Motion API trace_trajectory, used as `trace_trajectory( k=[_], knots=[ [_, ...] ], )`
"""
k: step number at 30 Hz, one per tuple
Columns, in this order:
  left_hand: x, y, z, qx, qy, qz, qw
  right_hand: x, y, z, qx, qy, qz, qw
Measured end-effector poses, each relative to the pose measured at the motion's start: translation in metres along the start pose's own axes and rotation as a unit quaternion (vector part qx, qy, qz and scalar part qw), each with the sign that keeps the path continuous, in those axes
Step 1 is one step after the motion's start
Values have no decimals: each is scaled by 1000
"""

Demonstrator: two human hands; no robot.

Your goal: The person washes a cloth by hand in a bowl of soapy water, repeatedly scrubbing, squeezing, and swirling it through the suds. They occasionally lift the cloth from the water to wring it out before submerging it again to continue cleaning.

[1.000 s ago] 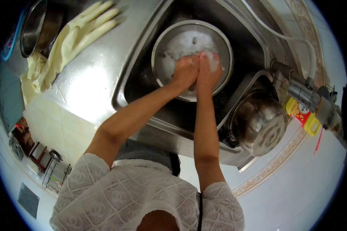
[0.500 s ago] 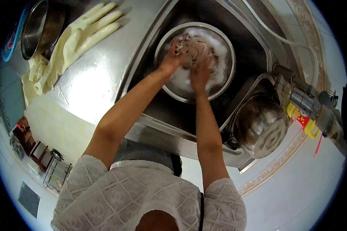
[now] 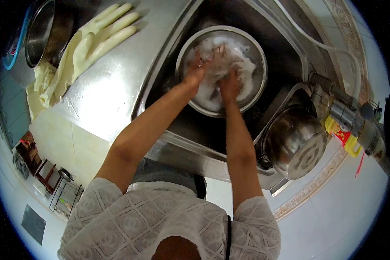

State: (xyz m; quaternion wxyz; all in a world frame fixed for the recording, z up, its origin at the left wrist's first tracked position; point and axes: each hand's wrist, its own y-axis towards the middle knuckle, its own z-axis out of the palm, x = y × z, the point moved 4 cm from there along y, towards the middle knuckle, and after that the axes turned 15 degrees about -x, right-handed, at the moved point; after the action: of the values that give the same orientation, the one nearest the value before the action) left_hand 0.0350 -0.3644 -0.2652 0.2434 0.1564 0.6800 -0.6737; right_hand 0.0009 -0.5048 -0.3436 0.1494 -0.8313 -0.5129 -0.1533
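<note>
Both my hands are in a round metal basin [image 3: 264, 71] that stands in the dark sink. White suds [image 3: 248, 69] and cloudy water fill it. A soft grey-brown mass [image 3: 220, 53] lies half under the foam; its kind cannot be made out. My left hand [image 3: 196, 74] is at the basin's left side, fingers apart and partly blurred at the edge of the mass. To the right, my right hand [image 3: 231, 86] dips into the suds. Its fingers are smeared by motion and partly covered, so any hold is hidden.
Pale rubber gloves [image 3: 89, 50] lie on the steel counter [image 3: 156, 26] at the left, near a dark metal pot [image 3: 39, 32]. An upturned metal pot [image 3: 297, 141] sits right of the basin, below the faucet [image 3: 344, 115]. A white hose [image 3: 329, 47] runs behind the sink.
My hands have moved apart, and the right one is a little lower. The grey-brown mass, gathered between them before, now shows less and lies more under the suds.
</note>
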Motion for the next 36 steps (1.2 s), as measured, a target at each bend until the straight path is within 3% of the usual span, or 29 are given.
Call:
trace_trajectory(
  k=[1,2,3,4,5,6,7,8,10,12,13,14,15,16,19,21,23,24,25,26,27,29,30,32,34,36],
  knots=[
    [0,1,3,0,-1,1,1000,-6,3,-2,-35,69,111,991],
    [3,3,6,-11,8,-35,999,-6,5,-2,-35,68,111,991],
    [6,4,8,-21,18,-72,997,2,5,-6,11,286,295,912],
    [11,8,11,-17,16,-72,997,11,0,-4,54,478,450,752],
    [17,16,19,22,-97,-77,992,5,2,8,-48,429,144,890],
    [17,21,25,59,-208,-80,973,17,2,-5,-49,429,138,891],
    [-12,-14,18,9,-212,-73,974,40,-9,-37,-14,398,89,913],
    [-5,-4,17,6,-213,-79,974,60,-22,-70,24,364,41,930],
    [3,25,30,174,-350,-225,892,97,-38,-131,-62,342,-230,909],
    [4,14,28,133,-338,-223,905,98,-55,-149,-30,293,-225,929],
    [12,33,28,220,-272,67,935,97,-58,-150,-2,243,-220,945],
    [13,31,29,285,-180,349,874,99,-60,-148,-2,242,-220,945],
    [10,27,31,286,-180,350,874,107,-65,-147,-45,237,-255,937],
    [4,18,32,280,-222,267,895,114,-70,-146,-86,231,-287,926],
    [-14,-23,35,241,-332,7,912,127,-63,-143,-164,197,-276,926],
    [-14,-39,37,203,-391,-168,882,129,-55,-141,-216,183,-265,922],
    [-7,-36,33,160,-365,-158,903,122,-39,-134,-199,235,-118,944],
    [-4,-33,29,116,-339,-147,922,122,-32,-135,-199,235,-118,944],
    [-4,-33,30,117,-339,-146,922,115,-20,-133,-158,195,-37,967],
    [-8,-33,28,94,-242,-30,965,104,-10,-131,-114,152,45,981],
    [-12,-34,27,68,-139,86,984,91,1,-126,-113,151,44,981],
    [-3,-29,31,83,-140,104,981,54,18,-99,-30,277,132,951],
    [-5,-31,32,98,-141,121,978,50,20,-96,-28,277,131,951],
    [-5,-31,25,90,-101,144,980,39,24,-94,-68,142,121,980],
    [-8,-29,11,37,44,169,984,15,25,-87,-97,115,151,977],
    [-5,-11,-5,-1,43,160,986,-10,19,-69,-122,87,180,972]
  ],
)
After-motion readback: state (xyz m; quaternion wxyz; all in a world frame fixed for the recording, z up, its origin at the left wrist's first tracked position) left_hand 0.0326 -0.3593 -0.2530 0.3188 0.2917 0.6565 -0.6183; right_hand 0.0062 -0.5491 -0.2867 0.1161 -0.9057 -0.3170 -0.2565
